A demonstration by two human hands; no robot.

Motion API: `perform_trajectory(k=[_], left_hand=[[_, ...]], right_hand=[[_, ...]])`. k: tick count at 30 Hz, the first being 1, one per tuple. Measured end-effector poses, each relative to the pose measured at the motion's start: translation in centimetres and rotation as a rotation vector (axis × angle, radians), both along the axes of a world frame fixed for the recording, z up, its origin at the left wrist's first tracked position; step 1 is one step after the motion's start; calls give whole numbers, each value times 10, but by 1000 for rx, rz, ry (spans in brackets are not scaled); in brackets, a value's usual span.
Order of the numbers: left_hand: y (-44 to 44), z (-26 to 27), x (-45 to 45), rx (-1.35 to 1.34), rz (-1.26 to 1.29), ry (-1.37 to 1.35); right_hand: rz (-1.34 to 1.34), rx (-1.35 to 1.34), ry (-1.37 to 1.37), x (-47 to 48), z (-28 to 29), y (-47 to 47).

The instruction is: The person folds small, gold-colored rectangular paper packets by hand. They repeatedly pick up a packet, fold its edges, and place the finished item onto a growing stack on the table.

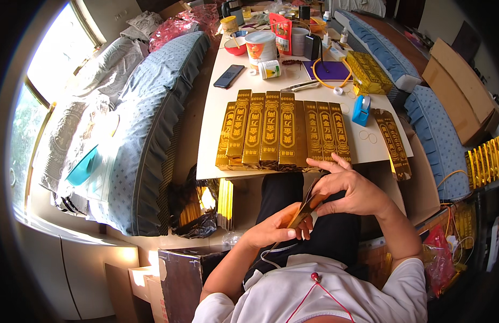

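Above my lap, my left hand [273, 229] grips the lower end of a flat gold cardboard piece [302, 210], seen nearly edge-on. My right hand [348, 189] pinches its upper end between thumb and fingers, with other fingers spread towards the table. Just beyond stands a row of long gold cardboard boxes [270, 129] bearing printed characters, side by side at the table's near edge. Some boxes on the left lie on top of others. To the right, another printed gold carton piece [393, 145] overhangs the table edge.
On the white table [209, 141] are a blue tape dispenser [360, 111], rubber bands [367, 137], a utility knife [301, 86], a phone [229, 76], a wrapped gold bundle [367, 72] and a large tub [261, 48]. Blue-covered sofas [152, 109] flank it. An open cardboard box [421, 181] stands at right.
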State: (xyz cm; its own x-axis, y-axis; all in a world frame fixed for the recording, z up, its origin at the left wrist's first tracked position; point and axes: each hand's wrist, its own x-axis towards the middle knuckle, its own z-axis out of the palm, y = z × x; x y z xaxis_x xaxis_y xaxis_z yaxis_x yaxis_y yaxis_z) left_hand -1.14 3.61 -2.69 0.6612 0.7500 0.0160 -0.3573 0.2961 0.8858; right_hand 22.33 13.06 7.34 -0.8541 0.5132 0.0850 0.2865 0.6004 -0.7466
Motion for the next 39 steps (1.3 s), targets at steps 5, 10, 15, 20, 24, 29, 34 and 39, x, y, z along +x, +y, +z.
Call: perform_trajectory(k=[5,10,15,20,24,29,34,39], left_hand=[[-4,0,0,-80,15,101],[11,5,2,39,395,32],[27,11,7,67,839,-55],[26,23,15,89,929,-25],[25,25,13,-42,933,24],[27,24,10,-127,974,-19],[21,23,16,-85,957,53],[27,46,0,-127,1039,-202]], right_hand=[[140,-53,-50,3,-8,8],[-196,-265,438,-9,-37,6],[-181,-772,480,-43,-93,-35],[-170,-799,415,-58,-87,-48],[-270,-919,564,-63,-109,-52],[-442,-748,421,-60,-105,-56],[-487,-609,506,-59,-103,-45],[-481,-639,354,-67,-97,-64]])
